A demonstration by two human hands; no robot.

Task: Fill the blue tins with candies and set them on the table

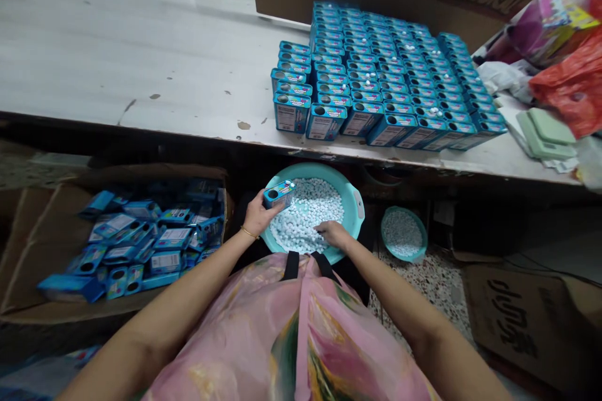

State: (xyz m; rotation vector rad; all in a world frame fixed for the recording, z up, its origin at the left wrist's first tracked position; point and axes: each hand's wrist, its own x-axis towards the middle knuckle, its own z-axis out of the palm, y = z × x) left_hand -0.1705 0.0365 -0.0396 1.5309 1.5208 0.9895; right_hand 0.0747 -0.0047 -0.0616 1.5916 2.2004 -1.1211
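So going by the piles, I'd call it well underway but nowhere near finished. On the table (188, 56) there's a big block of blue boxes (367, 88) standing upright in tight columns, dark round holes facing up, and a few have white bits sitting on top. The leftmost column doesn't reach as far back as its neighbours, so the block isn't an even rectangle. Meanwhile the carton (35, 244) over on the left has loads more loose boxes (167, 238) lying every which way, so I'd guess there's a fair bit left. The one in play is a single box (277, 195) over the basin (352, 200): the left hand (258, 216) has its fingers closed around it, hole showing, couple of white bits at one end. The right hand (335, 235) is down at the white balls (313, 200) in the basin, fingers bunched and partly bent, but I honestly can't tell if they've got hold of any. Can't see how full the lined-up ones are either. There's also a small bowl (424, 237) of similar stuff on the floor (435, 291).
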